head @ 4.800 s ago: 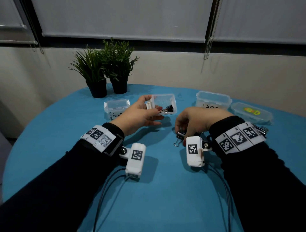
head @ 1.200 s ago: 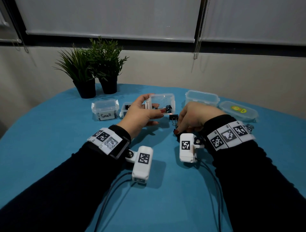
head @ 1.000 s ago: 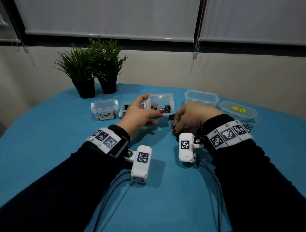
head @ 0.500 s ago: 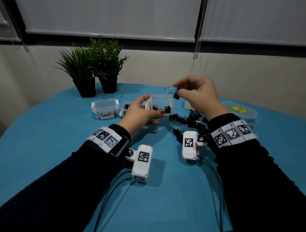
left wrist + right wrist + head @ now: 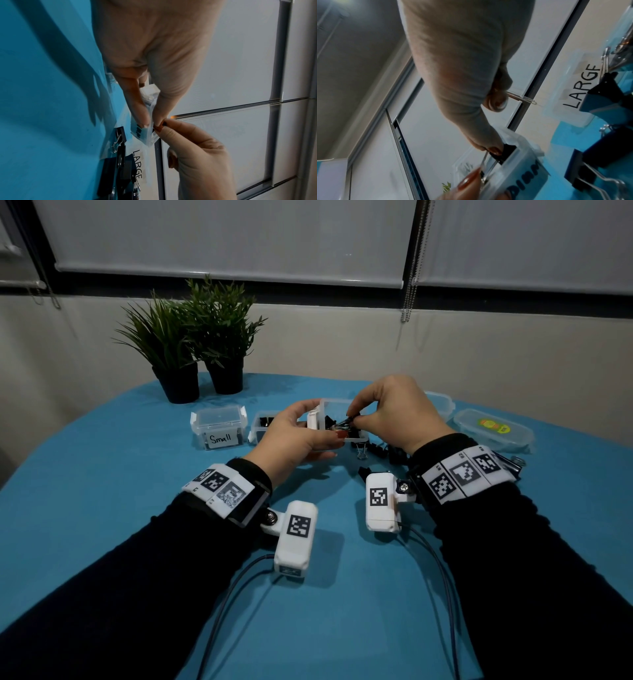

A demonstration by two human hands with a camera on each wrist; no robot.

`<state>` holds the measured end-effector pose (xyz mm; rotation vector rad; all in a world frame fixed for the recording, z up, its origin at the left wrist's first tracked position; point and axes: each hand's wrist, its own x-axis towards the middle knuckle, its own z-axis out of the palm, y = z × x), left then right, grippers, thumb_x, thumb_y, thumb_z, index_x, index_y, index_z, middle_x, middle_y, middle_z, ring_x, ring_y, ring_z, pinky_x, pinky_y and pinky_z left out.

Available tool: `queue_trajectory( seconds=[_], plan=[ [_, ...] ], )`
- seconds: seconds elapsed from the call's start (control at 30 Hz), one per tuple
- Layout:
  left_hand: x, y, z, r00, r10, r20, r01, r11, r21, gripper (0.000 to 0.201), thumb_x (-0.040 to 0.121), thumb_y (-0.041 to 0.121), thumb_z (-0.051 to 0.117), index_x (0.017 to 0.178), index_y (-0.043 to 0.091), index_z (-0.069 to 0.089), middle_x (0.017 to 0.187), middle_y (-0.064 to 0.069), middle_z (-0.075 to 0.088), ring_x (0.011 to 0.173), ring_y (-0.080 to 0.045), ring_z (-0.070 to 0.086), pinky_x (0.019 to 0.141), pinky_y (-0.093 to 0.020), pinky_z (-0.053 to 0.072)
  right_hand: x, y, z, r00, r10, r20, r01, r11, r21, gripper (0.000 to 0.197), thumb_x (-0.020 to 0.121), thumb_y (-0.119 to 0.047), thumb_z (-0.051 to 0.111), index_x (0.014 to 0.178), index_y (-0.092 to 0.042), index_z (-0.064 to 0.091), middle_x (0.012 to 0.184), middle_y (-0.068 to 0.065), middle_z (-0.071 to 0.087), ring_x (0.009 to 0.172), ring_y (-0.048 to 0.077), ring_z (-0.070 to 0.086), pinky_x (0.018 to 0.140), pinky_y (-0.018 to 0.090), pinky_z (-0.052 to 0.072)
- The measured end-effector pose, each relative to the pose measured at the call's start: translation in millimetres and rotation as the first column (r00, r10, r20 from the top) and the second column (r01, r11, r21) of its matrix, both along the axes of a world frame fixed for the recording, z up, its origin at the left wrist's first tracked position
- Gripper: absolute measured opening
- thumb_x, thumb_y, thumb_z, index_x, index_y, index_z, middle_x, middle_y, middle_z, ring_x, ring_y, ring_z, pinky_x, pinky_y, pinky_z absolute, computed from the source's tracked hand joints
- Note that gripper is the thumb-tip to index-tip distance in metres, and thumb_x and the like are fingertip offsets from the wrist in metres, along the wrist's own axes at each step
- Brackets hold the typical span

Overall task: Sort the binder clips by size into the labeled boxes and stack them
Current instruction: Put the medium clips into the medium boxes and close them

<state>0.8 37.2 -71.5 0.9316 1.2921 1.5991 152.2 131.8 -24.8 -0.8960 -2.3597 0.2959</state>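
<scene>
My left hand (image 5: pixel 294 436) gripped medium box (image 5: pixel 337 419), lifted off worktop (image 5: pixel 102 491). My right hand (image 5: pixel 394 412) pinched binder clip (image 5: pixel 344 424) inside box, 12 o'clock. Clip light, stiff, springy; wire handles slippery, so hold by black body.

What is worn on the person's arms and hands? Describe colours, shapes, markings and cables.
Both arms wear black sleeves. Each wrist carries a white band printed with black square codes, plus a white boxy camera bearing one code, with dark cables trailing. Fingernails are painted dark red.
</scene>
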Motion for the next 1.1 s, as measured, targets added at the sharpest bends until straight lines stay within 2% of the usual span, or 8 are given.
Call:
queue_trajectory(
  seconds=[0.2, 0.4, 0.53, 0.6, 0.67, 0.8, 1.0, 1.1],
  plan=[
    [0, 3, 0, 0.999, 0.028, 0.014, -0.028, 1.0, 0.001, 0.06, 0.085, -0.002, 0.074, 0.138, 0.017, 0.051, 0.099, -0.012, 0.075, 0.082, -0.027, 0.077, 0.066, -0.031, 0.063, 2, -1, -1, 0.996, 0.02, -0.092, -0.024, 0.999, -0.036, 0.012, 0.078, -0.013, 0.079, 0.082, -0.024, 0.08, 0.05, -0.042, 0.051, 0.046, -0.005, 0.052, 0.053, 0.02, 0.035],
    [1, 3, 4, 0.997, 0.069, 0.047, -0.069, 0.998, 0.0, 0.051, 0.089, 0.024, 0.076, 0.135, 0.017, 0.054, 0.105, -0.008, 0.073, 0.081, -0.028, 0.076, 0.055, -0.028, 0.058, 2, 2, -3, 0.982, 0.059, -0.182, -0.072, 0.995, -0.065, 0.016, 0.075, -0.012, 0.081, 0.076, -0.027, 0.077, 0.062, -0.024, 0.065, 0.048, -0.002, 0.056, 0.056, 0.018, 0.04],
    [1, 3, 4, 0.996, 0.085, 0.008, -0.085, 0.996, 0.006, 0.055, 0.09, 0.03, 0.075, 0.137, 0.017, 0.051, 0.103, -0.005, 0.072, 0.079, -0.025, 0.076, 0.053, -0.027, 0.056, 0, 4, -5, 0.956, 0.042, -0.29, -0.055, 0.998, -0.038, 0.009, 0.077, -0.015, 0.082, 0.079, -0.023, 0.077, 0.052, -0.028, 0.06, 0.041, 0.006, 0.046, 0.052, 0.021, 0.039],
    [1, 3, 3, 0.996, 0.081, -0.028, -0.081, 0.997, 0.008, 0.054, 0.09, 0.024, 0.076, 0.137, 0.017, 0.05, 0.102, -0.006, 0.073, 0.079, -0.023, 0.076, 0.052, -0.027, 0.057, -1, 5, -7, 0.956, 0.023, -0.294, -0.035, 0.999, -0.034, 0.008, 0.076, -0.018, 0.083, 0.078, -0.023, 0.077, 0.047, -0.019, 0.057, 0.039, 0.008, 0.043, 0.052, 0.021, 0.038],
    [1, 3, 1, 0.995, 0.083, -0.062, -0.082, 0.997, 0.009, 0.049, 0.092, 0.015, 0.073, 0.136, 0.017, 0.05, 0.102, -0.009, 0.074, 0.076, -0.021, 0.076, 0.05, -0.026, 0.056, -2, 5, -8, 0.972, 0.015, -0.235, -0.024, 0.999, -0.036, 0.01, 0.075, -0.019, 0.084, 0.075, -0.025, 0.077, 0.043, -0.013, 0.054, 0.04, 0.009, 0.042, 0.053, 0.023, 0.038],
    [1, 3, 0, 0.984, 0.106, -0.142, -0.105, 0.994, 0.011, 0.036, 0.096, 0.008, 0.065, 0.126, 0.023, 0.051, 0.101, -0.009, 0.071, 0.069, -0.017, 0.075, 0.049, -0.026, 0.056, -5, 1, -4, 0.999, 0.013, -0.036, -0.013, 1.0, -0.01, 0.009, 0.077, -0.018, 0.082, 0.081, -0.026, 0.08, 0.049, -0.024, 0.056, 0.05, 0.003, 0.047, 0.06, 0.025, 0.037],
    [1, 2, 0, 0.981, 0.109, -0.163, -0.107, 0.994, 0.025, 0.04, 0.093, 0.006, 0.068, 0.128, 0.02, 0.053, 0.094, -0.006, 0.07, 0.068, -0.017, 0.074, 0.051, -0.026, 0.057, -4, -15, 3, 0.976, -0.02, 0.219, 0.02, 1.0, 0.0, 0.029, 0.087, -0.018, 0.063, 0.108, -0.033, 0.076, 0.109, -0.011, 0.073, 0.101, 0.015, 0.064, 0.089, 0.033, 0.053],
    [1, 2, 0, 0.983, 0.122, -0.136, -0.117, 0.992, 0.042, 0.042, 0.093, 0.005, 0.069, 0.129, 0.019, 0.054, 0.089, -0.006, 0.07, 0.066, -0.017, 0.074, 0.051, -0.025, 0.057, -4, -20, 7, 0.959, -0.042, 0.279, 0.04, 0.999, 0.015, 0.041, 0.09, -0.011, 0.055, 0.117, -0.036, 0.073, 0.119, -0.009, 0.071, 0.11, 0.018, 0.062, 0.093, 0.034, 0.052]
  ],
)
